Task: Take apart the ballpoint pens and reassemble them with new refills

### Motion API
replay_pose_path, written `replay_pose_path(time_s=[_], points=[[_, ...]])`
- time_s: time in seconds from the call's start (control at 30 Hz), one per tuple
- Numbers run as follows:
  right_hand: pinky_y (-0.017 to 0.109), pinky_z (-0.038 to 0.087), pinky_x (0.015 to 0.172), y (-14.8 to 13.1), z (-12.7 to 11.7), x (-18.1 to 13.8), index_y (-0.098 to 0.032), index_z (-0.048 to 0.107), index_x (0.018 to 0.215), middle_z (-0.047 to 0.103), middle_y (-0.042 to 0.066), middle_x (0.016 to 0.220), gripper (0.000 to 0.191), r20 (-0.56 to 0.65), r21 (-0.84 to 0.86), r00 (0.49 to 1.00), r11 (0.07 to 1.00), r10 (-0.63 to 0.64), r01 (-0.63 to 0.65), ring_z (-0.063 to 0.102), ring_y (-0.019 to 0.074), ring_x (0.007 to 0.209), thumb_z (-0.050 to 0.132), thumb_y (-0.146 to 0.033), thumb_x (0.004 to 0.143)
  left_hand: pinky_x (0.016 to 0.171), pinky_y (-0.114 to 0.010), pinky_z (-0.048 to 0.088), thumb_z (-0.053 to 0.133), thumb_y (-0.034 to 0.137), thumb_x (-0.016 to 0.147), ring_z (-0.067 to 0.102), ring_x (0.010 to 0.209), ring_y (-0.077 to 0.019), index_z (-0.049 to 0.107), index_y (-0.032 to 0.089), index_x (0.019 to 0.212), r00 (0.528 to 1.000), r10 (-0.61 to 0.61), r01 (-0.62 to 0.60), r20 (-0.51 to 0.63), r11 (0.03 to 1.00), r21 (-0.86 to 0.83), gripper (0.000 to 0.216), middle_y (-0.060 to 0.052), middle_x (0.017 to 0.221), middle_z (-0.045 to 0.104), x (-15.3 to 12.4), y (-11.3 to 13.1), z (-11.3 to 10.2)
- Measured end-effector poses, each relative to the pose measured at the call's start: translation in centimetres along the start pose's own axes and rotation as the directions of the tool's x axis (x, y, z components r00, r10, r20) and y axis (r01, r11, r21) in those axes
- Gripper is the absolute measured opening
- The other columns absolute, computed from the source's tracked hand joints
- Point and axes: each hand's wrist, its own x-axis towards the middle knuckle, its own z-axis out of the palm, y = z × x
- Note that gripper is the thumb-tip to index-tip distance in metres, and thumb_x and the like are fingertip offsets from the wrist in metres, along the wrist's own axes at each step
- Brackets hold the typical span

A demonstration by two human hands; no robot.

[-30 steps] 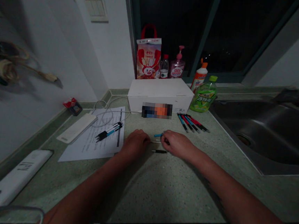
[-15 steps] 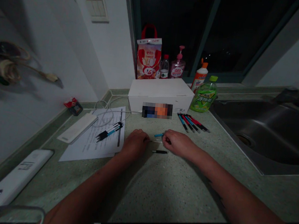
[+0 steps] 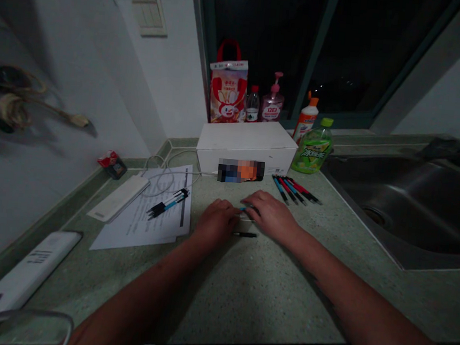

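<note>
A short blue pen barrel [image 3: 244, 209] lies between my two hands, just above the counter. Its left end is at the closed fingertips of my left hand [image 3: 216, 221]. At the other end, the thumb and fingers of my right hand [image 3: 272, 215] close on it, with the index finger reaching over the top. Just below the barrel is a thin pale rod [image 3: 247, 220], like a pen refill, partly hidden by the hands. Nearer to me a black pen part [image 3: 245, 234] lies flat on the counter.
Pens [image 3: 167, 204] lie on printed sheets [image 3: 128, 233] at left, beside white power banks [image 3: 119, 197]. More red and blue pens [image 3: 295, 190] lie at right. Behind stand a white box [image 3: 249, 136] and a green bottle [image 3: 315, 147]. A sink [image 3: 412, 204] lies right.
My left fingers have moved right and up to the blue barrel. My right hand has uncurled from a tighter fist, its fingers now reaching left over the barrel. The black part stays put.
</note>
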Motion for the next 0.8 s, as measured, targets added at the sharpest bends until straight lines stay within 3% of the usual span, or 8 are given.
replay_pose_path(time_s=[0.1,0.3,0.8], points=[[0.034,0.043,0.092,0.2,0.1,0.3,-0.018,0.071,0.116,0.063,0.009,0.109,0.019,0.023,-0.089,0.999,0.996,-0.023,0.025,0.055,0.0246,0.108,0.065,-0.017,0.098,0.085,-0.036,0.042,0.053,0.023,0.096,0.055,0.094,-0.0238,0.075,0.022,0.103,0.999,0.027,-0.028,0.019,0.998,0.060,0.023,-0.008,0.095,0.066,0.4,0.0,0.1],[0.036,0.043,0.087,0.0,0.0,0.4,-0.016,0.073,0.103,0.063,0.010,0.101,0.010,0.081,-0.178,0.996,0.983,-0.022,0.037,0.056,0.0267,0.102,0.066,-0.019,0.097,0.085,-0.036,0.041,0.052,0.022,0.097,0.055,0.091,-0.0222,0.075,0.020,0.092,0.999,0.046,-0.047,0.015,0.997,0.065,0.023,-0.007,0.091,0.065,0.3,0.2,-0.2],[0.031,0.042,0.084,0.7,-1.9,-0.3,-0.018,0.072,0.094,0.065,0.006,0.095,0.004,0.168,-0.181,0.985,0.982,-0.032,0.063,0.058,0.0231,0.096,0.069,-0.015,0.092,0.085,-0.035,0.044,0.064,0.024,0.091,0.057,0.094,-0.0223,0.074,0.019,0.097,1.000,-0.012,0.011,-0.029,0.999,-0.039,0.012,-0.006,0.093,0.068,0.2,0.5,0.2]])
